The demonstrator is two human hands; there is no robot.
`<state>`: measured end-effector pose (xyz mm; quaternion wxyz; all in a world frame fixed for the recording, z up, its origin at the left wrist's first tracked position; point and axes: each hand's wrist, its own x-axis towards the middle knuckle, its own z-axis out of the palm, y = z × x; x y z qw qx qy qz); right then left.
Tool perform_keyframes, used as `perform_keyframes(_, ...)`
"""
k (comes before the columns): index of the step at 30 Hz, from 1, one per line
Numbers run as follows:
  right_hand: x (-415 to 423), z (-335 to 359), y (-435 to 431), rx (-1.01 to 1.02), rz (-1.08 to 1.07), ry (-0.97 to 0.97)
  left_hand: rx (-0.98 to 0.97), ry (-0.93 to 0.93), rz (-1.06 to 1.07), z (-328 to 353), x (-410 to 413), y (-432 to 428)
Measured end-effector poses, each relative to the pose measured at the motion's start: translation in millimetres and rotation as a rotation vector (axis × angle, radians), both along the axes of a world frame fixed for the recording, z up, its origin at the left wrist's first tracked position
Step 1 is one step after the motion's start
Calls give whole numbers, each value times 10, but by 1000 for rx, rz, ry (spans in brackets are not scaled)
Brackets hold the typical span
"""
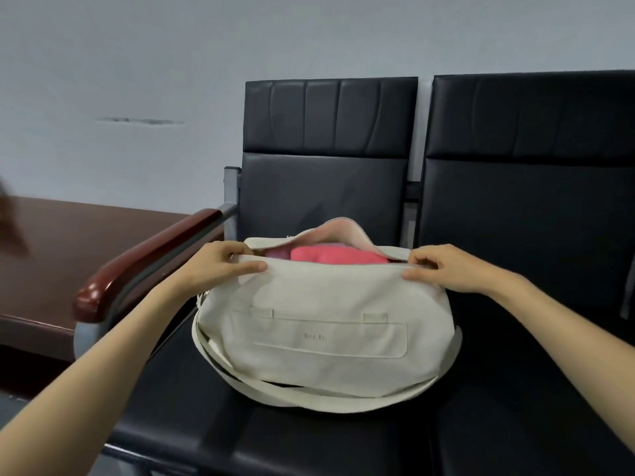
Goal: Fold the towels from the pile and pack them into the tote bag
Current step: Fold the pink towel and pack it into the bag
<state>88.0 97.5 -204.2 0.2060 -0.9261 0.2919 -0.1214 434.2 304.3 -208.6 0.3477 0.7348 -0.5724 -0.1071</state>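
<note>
A cream canvas tote bag (319,310) sits on a black chair seat, its zip mouth partly open at the top. Folded towels show inside the opening: a pink-red one (335,257) and a sliver of a purple one (275,253) to its left. My left hand (223,261) pinches the bag's near rim at the left end of the opening. My right hand (443,267) pinches the rim at the right end, by the zip. The bag's long strap (302,395) loops across the seat in front.
The bag's chair (326,180) has a dark red wooden armrest (151,266) on the left. A second black chair (529,201) stands to the right. A brown table (68,249) lies to the left against the pale wall.
</note>
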Motion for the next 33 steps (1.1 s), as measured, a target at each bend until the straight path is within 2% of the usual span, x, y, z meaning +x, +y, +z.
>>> perform_keyframes(3, 50, 14, 68, 46, 20, -43, 101, -88, -98, 74, -148, -77)
perform_keyframes(5, 123, 30, 133, 64, 47, -42, 95, -142, -162, 100, -334, -160)
perform_keyframes(9, 268, 54, 242, 60, 41, -77, -88, -174, -143, 109, -488, -330)
perform_keyframes(13, 284, 292, 301, 25, 9, -386, -347, -196, 3, 243, -423, -342)
perform_keyframes(15, 330, 361, 262, 9, 6, -461, -436, -188, 46, 294, -412, -369)
perform_keyframes(17, 445, 300, 145, -51, -55, -379, -356, -253, 132, 231, -390, -484)
perform_keyframes(20, 628, 26, -9, -235, -182, -73, -102, -427, 227, -2, -430, -739)
perform_keyframes(21, 661, -65, -30, -266, -216, -41, -72, -466, 257, -64, -464, -795)
perform_keyframes(25, 651, -208, -35, -308, -184, -175, -222, -602, 319, -342, -559, -838)
perform_keyframes(29, 762, -97, -9, -260, -117, -431, -423, -692, 251, -591, -672, -810)
perform_keyframes(31, 965, -26, -46, -267, -147, -374, -484, -705, 223, -662, -681, -822)
perform_keyframes(33, 1195, 43, -53, -211, -206, -220, -519, -714, 202, -703, -684, -817)
